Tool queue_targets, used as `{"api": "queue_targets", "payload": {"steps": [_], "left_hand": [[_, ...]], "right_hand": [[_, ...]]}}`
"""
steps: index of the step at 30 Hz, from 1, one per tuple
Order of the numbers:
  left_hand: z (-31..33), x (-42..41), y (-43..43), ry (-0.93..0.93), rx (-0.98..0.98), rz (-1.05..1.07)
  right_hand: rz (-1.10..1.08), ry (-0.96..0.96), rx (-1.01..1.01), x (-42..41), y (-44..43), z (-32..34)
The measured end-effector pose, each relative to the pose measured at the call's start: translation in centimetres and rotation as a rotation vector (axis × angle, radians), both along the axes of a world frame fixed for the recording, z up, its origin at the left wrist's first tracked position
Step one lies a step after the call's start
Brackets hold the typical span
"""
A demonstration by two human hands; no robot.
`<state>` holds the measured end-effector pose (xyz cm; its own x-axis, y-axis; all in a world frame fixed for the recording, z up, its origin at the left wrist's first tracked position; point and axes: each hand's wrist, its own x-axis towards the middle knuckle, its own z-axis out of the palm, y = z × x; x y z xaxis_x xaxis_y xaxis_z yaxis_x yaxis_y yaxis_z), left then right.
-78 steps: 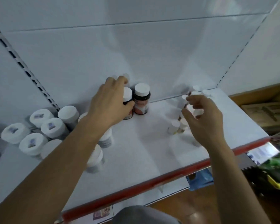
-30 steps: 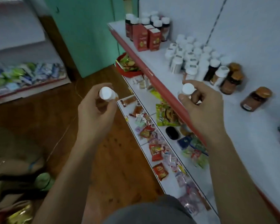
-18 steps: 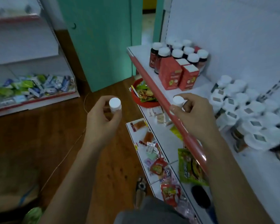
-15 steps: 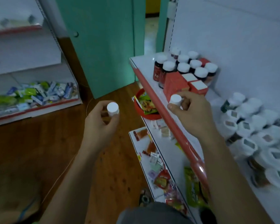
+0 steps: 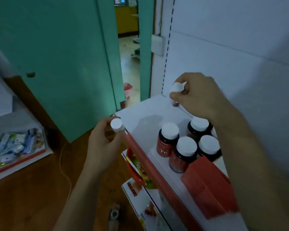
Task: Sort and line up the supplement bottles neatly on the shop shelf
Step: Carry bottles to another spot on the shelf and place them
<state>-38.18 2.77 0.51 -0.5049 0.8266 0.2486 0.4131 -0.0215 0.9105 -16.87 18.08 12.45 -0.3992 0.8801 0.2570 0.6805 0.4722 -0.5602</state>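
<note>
Right hand (image 5: 195,95): raised over the far end of the shelf (image 5: 145,110), fingers curled round a white-capped bottle (image 5: 177,88), its body mostly hidden, possibly dark.

Left hand (image 5: 103,142): left of the shelf's red edge, pinching a second white-capped bottle (image 5: 116,125).

We note four dark bottles (image 5: 168,144) beside a blurred red box (image 5: 207,185).

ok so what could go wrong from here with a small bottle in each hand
The left hand holds its small bottle right at the shelf corner, beside the drop to the floor; a loose grip could let it fall. The right hand holds the other bottle near the shelf's back, its forearm passing just over the dark bottles; pulling back low might topple them.
</note>
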Motion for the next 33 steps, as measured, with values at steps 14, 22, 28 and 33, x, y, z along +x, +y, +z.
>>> {"api": "queue_targets", "payload": {"steps": [14,22,28,33], "left_hand": [[-4.9,-7.2,29.2,0.182,-0.110,-0.763],[-6.4,-5.1,36.9,0.092,-0.107,-0.749],[-7.2,-3.6,37.6,0.179,-0.051,-0.813],[-7.2,-3.1,37.7,0.109,-0.071,-0.766]], "right_hand": [[-0.317,-0.682,-0.160,-3.3,14.7,-6.4],[-0.315,-0.861,-0.053,-3.9,15.4,-9.4],[-0.292,-0.891,-0.014,-4.2,15.3,-9.7],[-0.279,-0.985,-0.001,-4.4,15.7,-10.1]]}}
